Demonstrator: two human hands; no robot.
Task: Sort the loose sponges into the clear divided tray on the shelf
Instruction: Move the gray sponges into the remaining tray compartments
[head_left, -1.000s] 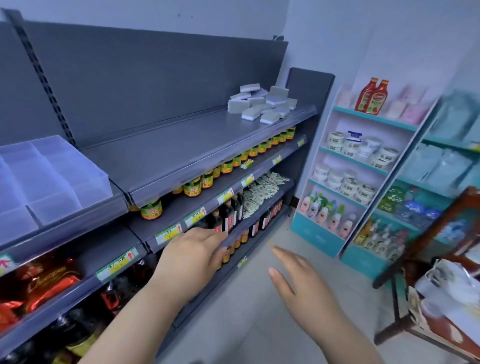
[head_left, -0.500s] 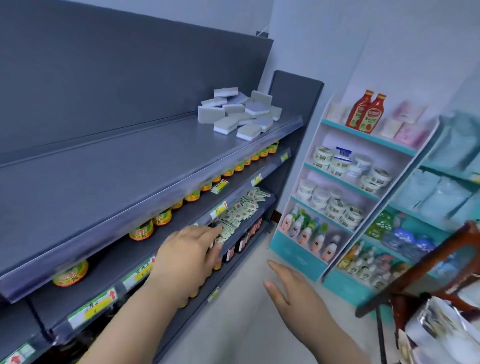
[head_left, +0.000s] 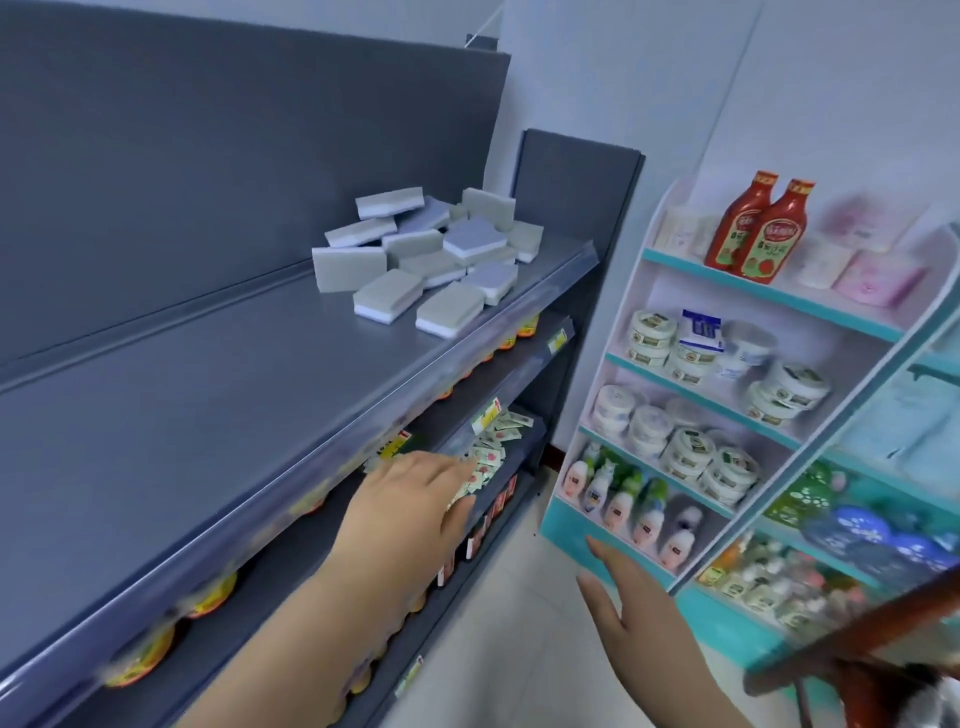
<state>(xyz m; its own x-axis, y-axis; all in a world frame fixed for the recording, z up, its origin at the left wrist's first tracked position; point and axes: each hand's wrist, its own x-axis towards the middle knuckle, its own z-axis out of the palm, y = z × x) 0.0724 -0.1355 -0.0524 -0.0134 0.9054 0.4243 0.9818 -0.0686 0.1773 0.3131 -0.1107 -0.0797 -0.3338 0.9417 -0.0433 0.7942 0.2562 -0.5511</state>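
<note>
- Both hands have moved right along the aisle, closer to the sponges (head_left: 426, 260).
- Sponges are piled at the top shelf's (head_left: 208, 374) far end, well apart from both hands.
- Left hand (head_left: 410, 514) and right hand (head_left: 639, 623): fingers loosely spread, holding nothing.
- Teal rack (head_left: 779, 293) with ketchup bottles (head_left: 758, 228) stands just right of it.

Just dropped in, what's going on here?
A person faces the grey shelf with both hands empty. The left hand reaches forward below the shelf edge; the right hand hangs open lower down. The sponges sit piled at the shelf's far end, untouched. The tray is out of view.
</note>
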